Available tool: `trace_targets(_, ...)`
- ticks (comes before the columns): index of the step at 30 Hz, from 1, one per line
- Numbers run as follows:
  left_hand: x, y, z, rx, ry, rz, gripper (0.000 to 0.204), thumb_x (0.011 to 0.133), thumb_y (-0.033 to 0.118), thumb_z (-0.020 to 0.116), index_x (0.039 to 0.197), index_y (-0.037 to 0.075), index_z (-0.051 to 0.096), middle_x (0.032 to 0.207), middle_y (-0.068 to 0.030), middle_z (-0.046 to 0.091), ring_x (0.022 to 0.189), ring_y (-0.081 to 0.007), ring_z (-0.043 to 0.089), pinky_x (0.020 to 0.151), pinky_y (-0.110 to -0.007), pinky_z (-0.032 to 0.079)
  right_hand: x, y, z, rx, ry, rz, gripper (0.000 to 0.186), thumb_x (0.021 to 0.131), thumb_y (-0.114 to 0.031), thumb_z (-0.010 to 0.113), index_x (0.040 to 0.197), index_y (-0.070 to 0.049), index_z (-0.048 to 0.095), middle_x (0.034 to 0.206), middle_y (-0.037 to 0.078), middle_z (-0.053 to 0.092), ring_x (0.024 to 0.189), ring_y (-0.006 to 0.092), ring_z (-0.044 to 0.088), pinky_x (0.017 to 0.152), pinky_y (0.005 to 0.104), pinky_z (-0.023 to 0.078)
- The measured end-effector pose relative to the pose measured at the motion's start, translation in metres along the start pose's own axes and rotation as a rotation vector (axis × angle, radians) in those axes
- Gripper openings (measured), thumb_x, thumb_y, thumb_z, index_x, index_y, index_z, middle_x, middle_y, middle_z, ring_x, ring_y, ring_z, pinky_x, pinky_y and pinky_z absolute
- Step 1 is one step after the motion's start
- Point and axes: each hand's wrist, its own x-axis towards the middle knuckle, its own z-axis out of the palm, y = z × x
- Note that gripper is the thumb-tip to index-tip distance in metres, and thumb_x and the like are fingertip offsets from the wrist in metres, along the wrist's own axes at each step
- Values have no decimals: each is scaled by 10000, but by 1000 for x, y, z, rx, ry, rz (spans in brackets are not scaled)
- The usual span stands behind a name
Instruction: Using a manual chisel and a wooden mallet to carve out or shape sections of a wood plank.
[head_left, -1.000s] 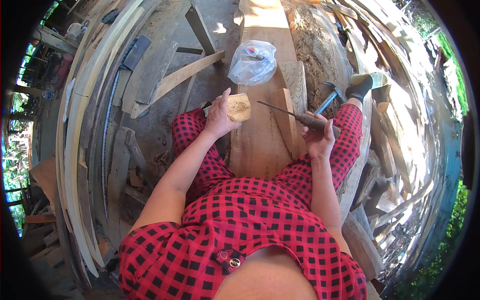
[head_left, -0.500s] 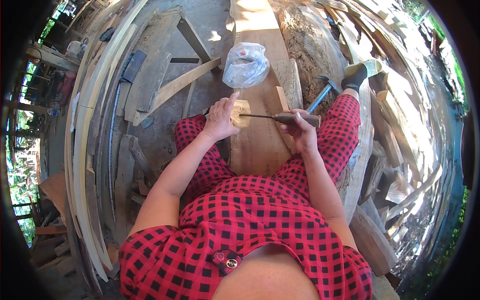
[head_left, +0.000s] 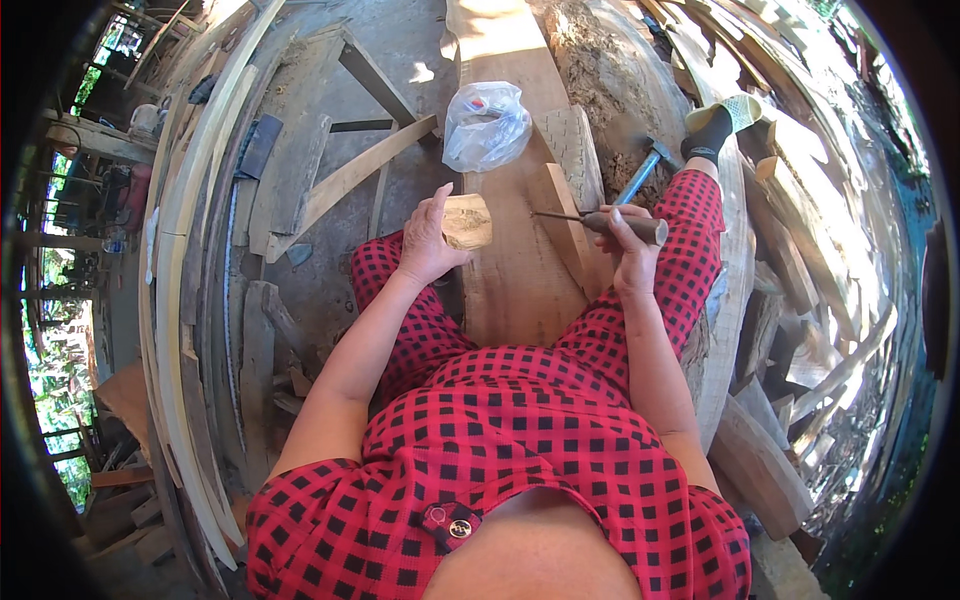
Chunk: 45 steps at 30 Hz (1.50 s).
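My left hand (head_left: 425,242) is closed around the left side of a small pale wood block (head_left: 467,222), whose upper face shows a rough patch. It is held above the wide plank (head_left: 512,295) that runs away between my legs. In my right hand (head_left: 633,256) is a thin-shafted chisel (head_left: 652,231) with a brown wooden handle. The shaft points left and its tip stands apart from the block. Beyond this hand, a hammer (head_left: 637,178) with a blue handle leans near my right foot.
A clear plastic bag (head_left: 487,128) sits on the plank, its contents hard to make out. A short wood strip (head_left: 566,222) lies along the plank's right side. Long boards (head_left: 172,260) flank the left, and split timber (head_left: 762,465) is heaped at the right.
The chisel's tip has come away from the wood block as my right hand moved right. My left hand still holds the block, now a little further left and tilted differently.
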Motion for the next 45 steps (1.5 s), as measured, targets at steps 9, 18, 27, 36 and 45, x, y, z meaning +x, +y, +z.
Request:
trace_targets(9,-19,14,59,-65,-258,-73,1182,485,329,866,1452,178,204,1319,-159,441,1262,-351,379,1042,-469,295,9,4,-13,267,148,67,368,868,-395,635,894,-30,590,827,185,660,562,210,614,392,250,440)
trace_targets(18,-29,-16,75,-43,-311,-212,1214,525,332,845,1482,163,118,1427,-138,358,1338,-351,300,1038,-482,313,-9,-8,16,58,1,27,308,809,-268,729,911,0,617,739,100,661,448,122,570,395,208,431)
trace_targets(27,-29,3,62,-37,-344,-291,1223,507,404,857,1472,120,162,1407,-168,378,1290,-347,362,1028,-462,337,-4,-25,95,-302,-255,20,304,785,-270,761,819,-6,614,665,84,647,414,102,553,371,198,399)
trace_targets(36,-29,3,60,26,-375,-285,1135,519,455,847,1434,127,261,1343,-135,420,1245,-334,399,995,-463,375,-11,-5,127,-477,-248,-36,321,753,-273,790,783,-9,610,622,40,605,419,72,520,372,195,388)
trace_targets(45,-31,-3,64,5,-372,-307,1143,501,448,852,1432,137,266,1339,-153,403,1248,-358,392,1002,-476,368,-6,2,141,-507,-257,-33,394,722,-289,813,783,-13,538,593,37,582,462,78,532,394,226,433)
